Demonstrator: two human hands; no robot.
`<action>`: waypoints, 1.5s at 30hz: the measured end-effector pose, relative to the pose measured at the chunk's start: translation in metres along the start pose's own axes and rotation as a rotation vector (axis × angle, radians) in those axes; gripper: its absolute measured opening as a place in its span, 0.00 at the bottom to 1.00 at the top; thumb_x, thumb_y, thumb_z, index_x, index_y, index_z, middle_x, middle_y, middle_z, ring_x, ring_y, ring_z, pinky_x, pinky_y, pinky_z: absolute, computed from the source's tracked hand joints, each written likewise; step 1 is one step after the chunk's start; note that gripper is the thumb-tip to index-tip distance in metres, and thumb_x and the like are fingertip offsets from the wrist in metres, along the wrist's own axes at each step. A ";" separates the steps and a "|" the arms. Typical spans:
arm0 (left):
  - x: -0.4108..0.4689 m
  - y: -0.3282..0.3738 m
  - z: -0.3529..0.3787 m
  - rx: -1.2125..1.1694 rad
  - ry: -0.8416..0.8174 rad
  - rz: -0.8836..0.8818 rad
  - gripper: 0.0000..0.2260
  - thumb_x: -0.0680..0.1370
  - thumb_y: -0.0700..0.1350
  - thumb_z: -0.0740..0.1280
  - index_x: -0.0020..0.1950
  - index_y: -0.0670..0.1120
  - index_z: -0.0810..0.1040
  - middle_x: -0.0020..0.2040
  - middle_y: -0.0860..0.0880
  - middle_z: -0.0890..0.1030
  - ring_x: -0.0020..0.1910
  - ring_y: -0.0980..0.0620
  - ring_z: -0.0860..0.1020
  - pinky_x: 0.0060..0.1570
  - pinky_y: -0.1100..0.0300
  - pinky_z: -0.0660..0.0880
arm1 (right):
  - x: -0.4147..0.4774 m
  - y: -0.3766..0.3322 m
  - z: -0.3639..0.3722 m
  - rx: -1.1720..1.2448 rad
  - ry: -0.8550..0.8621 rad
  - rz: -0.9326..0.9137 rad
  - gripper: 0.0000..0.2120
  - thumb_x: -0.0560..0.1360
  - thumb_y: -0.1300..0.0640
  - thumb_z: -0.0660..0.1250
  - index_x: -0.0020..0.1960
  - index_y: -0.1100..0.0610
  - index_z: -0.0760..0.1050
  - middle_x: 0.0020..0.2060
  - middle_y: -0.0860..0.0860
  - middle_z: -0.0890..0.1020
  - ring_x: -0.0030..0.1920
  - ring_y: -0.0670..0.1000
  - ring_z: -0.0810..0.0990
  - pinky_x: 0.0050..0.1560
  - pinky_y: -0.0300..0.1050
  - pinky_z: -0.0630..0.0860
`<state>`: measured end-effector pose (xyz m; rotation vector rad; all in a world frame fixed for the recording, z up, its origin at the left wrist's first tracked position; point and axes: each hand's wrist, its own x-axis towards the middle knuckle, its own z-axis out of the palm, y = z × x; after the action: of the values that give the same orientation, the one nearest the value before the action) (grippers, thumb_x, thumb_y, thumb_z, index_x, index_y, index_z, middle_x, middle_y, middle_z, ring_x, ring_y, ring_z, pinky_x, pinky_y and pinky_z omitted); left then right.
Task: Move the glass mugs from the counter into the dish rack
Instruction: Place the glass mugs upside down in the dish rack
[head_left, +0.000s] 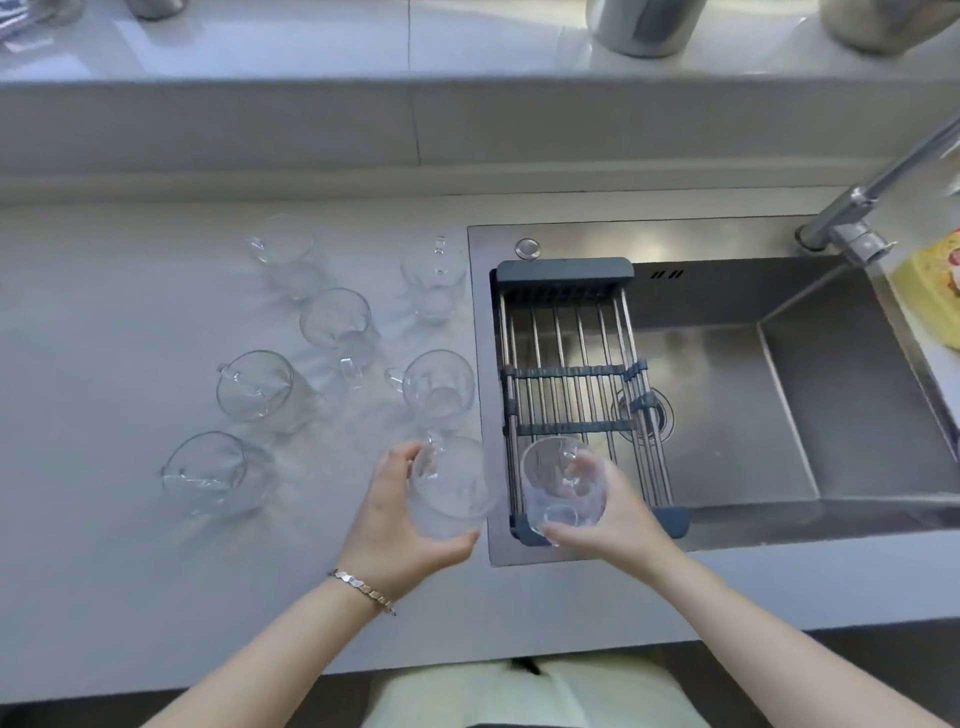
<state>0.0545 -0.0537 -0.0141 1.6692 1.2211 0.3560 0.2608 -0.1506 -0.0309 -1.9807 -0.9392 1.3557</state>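
Hands each gripped a glass mug: the left hand (395, 514) wrapped around one mug (451, 488) above the table (104, 571) by the sink's edge, the right hand (608, 512) closed around another mug (563, 488) over the near end of the dish rack (571, 374). Six more mugs (254, 387) stood on the table, left of the rack.
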 end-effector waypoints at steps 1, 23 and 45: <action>0.002 0.010 0.010 -0.029 -0.020 0.002 0.29 0.53 0.55 0.71 0.51 0.62 0.64 0.51 0.51 0.74 0.53 0.62 0.73 0.50 0.82 0.66 | -0.001 0.003 -0.016 0.018 0.021 0.024 0.31 0.64 0.59 0.76 0.59 0.47 0.63 0.52 0.42 0.72 0.50 0.38 0.74 0.40 0.25 0.73; 0.099 0.065 0.063 -0.182 -0.071 -0.287 0.25 0.64 0.43 0.78 0.49 0.61 0.66 0.53 0.62 0.75 0.54 0.67 0.72 0.47 0.75 0.66 | 0.238 -0.076 -0.068 -0.338 0.131 0.308 0.35 0.69 0.35 0.63 0.62 0.62 0.67 0.49 0.55 0.79 0.41 0.54 0.81 0.37 0.43 0.74; 0.158 0.129 0.105 -0.478 -0.415 -0.824 0.33 0.73 0.69 0.55 0.57 0.41 0.76 0.55 0.41 0.82 0.44 0.46 0.81 0.53 0.53 0.78 | 0.090 -0.019 -0.117 -0.468 0.272 -0.745 0.29 0.63 0.50 0.74 0.61 0.49 0.67 0.63 0.49 0.67 0.64 0.51 0.66 0.64 0.40 0.66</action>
<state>0.2703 0.0240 -0.0017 0.6904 1.2622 -0.1968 0.3887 -0.0736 -0.0267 -1.7554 -1.7335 0.4663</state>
